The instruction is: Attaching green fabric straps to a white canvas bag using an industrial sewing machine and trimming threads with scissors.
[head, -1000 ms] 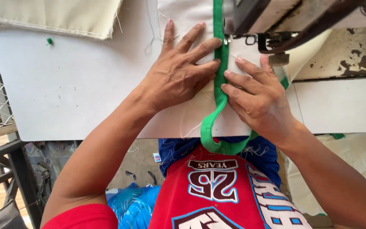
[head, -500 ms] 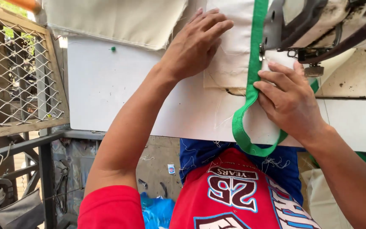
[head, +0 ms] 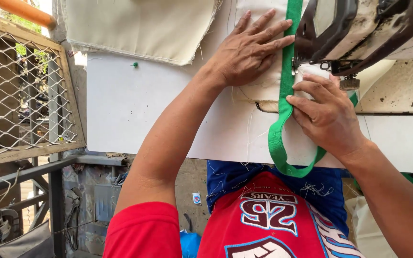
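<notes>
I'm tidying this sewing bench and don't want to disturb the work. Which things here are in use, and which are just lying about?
In use:
- green strap, under both hands
- cream cloth, pressed flat by the left hand
- sewing machine, right hand at its foot

Lying about:
- folded cream cloth
- small green scrap
- wire mesh panel

Both hands [head: 249, 50] [head: 328, 114] press green strap [head: 283, 102] onto cream cloth [head: 259, 88].

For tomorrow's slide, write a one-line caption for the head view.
Left hand flattens cream fabric while right hand guides green webbing strap under a sewing machine.
</notes>
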